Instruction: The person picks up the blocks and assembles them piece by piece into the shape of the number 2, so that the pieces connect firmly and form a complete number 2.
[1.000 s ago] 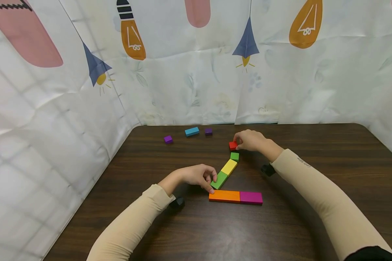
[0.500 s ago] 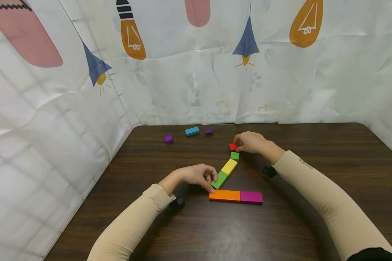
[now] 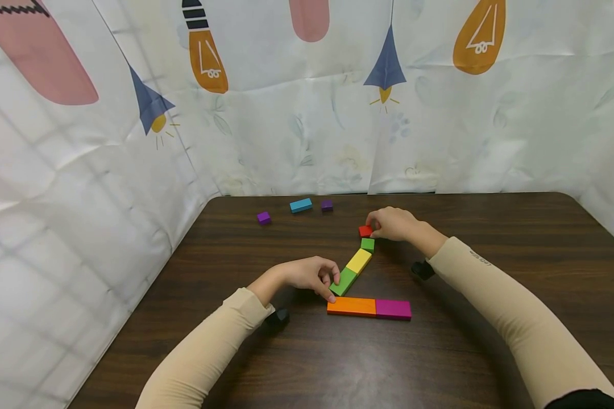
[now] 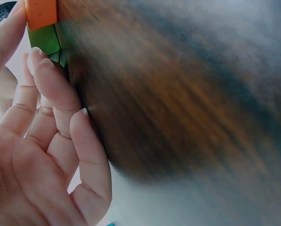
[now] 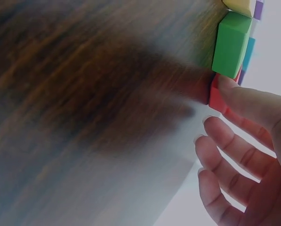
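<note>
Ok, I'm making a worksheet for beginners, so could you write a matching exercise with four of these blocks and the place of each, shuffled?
Blocks
1. red block
2. yellow block
3. magenta block
4. blue block

Places
A. at the right end of the orange block
B. pinched by the right hand
C. between the two purple blocks
D. between the two green blocks

Pairs: 1-B, 2-D, 3-A, 4-C

purple block (image 3: 264, 218) lies toward far left corner of tabletop (image 3: 378, 363) | blue block (image 3: 301, 205) lies near far edge | darker purple block (image 3: 327, 206) just beside it | lamp-printed cloth (image 3: 286, 142) hangs behind
</note>
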A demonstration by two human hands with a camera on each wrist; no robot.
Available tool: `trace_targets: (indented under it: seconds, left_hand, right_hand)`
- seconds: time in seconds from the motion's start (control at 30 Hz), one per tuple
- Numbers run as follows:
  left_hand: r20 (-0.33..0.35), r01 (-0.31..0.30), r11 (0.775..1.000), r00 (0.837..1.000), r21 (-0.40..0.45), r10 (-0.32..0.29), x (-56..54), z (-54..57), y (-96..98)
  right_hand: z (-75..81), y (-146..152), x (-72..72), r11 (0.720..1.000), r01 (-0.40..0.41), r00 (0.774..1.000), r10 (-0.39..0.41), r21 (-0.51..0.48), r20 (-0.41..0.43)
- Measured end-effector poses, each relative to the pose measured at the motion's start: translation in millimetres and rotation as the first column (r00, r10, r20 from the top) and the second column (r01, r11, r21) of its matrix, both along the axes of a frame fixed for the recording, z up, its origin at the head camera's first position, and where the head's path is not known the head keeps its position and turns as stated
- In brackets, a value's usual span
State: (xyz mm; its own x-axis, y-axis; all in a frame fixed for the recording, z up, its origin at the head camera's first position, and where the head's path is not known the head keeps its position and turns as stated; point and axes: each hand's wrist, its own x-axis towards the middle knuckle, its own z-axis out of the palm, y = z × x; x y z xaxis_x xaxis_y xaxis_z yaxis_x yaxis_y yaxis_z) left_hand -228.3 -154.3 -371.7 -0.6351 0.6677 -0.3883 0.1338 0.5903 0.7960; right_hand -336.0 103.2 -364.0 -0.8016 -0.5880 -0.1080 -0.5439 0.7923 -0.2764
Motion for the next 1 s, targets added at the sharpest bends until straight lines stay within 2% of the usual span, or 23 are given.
trace_targets:
  seconds: [1.0]
  left_hand:
    - [-0.006, -0.004, 1.0, 1.0, -0.013, 0.004, -1.2, -1.0, 0.2]
  right_hand:
    - [-2.4, 5.1, 4.8, 0.999, -0.015, 1.0, 0.015, -0.039, -0.011]
